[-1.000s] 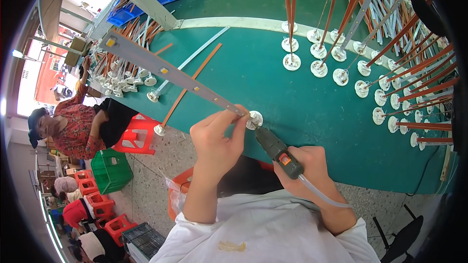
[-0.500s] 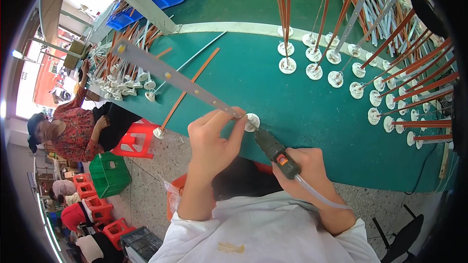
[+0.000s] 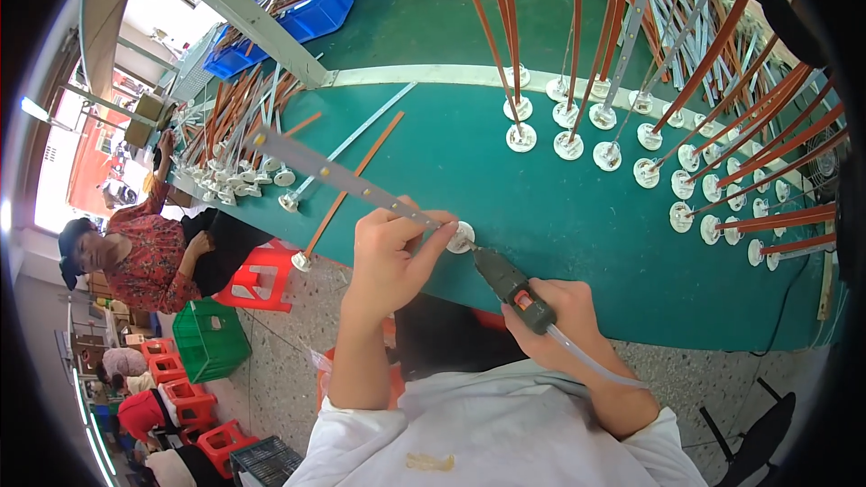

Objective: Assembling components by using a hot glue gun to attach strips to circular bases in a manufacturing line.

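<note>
My left hand (image 3: 386, 257) pinches a long LED light strip (image 3: 347, 182) close to its lower end, where a round white base (image 3: 463, 237) is attached. The strip slants up and away to the left above the table. In my right hand (image 3: 568, 320) is a dark hot glue gun (image 3: 503, 278), with a translucent glue stick (image 3: 591, 361) running out of its back. The gun's nozzle is at the right edge of the white base; whether it touches cannot be made out. Left of my left hand, a brown strip (image 3: 356, 180) lies with its base over the table edge.
Several strips stand upright on white bases (image 3: 646, 173) along the right of the green table (image 3: 541, 207). More strips are piled at the left (image 3: 239, 135) and back right. A blue crate (image 3: 316, 9) sits behind a metal post (image 3: 244, 18). A person (image 3: 149, 252) sits at the left.
The view has shifted slightly. The strip's far end has dipped a little and swung right. Both hands keep their grip, with the nozzle still at the white base.
</note>
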A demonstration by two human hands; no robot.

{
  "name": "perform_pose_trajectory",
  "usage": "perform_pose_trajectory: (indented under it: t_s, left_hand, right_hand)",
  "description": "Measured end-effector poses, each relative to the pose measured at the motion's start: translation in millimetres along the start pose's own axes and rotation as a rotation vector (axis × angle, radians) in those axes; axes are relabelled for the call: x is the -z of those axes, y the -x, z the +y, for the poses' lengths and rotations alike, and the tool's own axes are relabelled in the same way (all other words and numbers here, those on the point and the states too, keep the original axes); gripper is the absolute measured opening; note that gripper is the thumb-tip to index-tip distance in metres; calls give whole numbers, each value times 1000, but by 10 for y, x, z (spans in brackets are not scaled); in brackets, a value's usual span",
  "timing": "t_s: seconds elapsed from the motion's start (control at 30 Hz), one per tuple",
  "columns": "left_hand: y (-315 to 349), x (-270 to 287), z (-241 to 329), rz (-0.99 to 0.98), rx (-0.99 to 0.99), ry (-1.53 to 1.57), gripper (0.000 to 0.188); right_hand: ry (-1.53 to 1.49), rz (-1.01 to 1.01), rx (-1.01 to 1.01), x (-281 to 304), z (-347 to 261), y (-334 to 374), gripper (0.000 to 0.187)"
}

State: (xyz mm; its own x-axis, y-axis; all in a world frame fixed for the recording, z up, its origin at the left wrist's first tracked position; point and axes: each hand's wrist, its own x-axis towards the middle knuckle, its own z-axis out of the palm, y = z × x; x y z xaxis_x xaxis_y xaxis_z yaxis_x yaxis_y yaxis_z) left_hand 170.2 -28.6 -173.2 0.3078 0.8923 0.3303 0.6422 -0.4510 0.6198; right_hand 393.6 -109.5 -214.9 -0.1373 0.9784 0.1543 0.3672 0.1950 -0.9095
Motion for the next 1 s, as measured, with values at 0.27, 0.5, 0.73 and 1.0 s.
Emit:
perform_pose_trajectory:
  t_s: [0.27, 0.5, 0.73, 1.0]
  left_hand:
    - [-46, 2, 24, -22, -57, 124, 6]
    - [-67, 30, 47, -22, -58, 152, 11]
    - [-49, 55, -41, -102, -36, 157, 12]
    - [-54, 93, 33, -89, -66, 146, 9]
  right_hand:
    - [-70, 27, 45, 27, 33, -23, 18]
    - [-56, -2, 68, 58, 35, -27, 19]
    - [-101, -16, 43, 72, 65, -26, 19]
    - [-129, -7, 47, 77, 71, 5, 16]
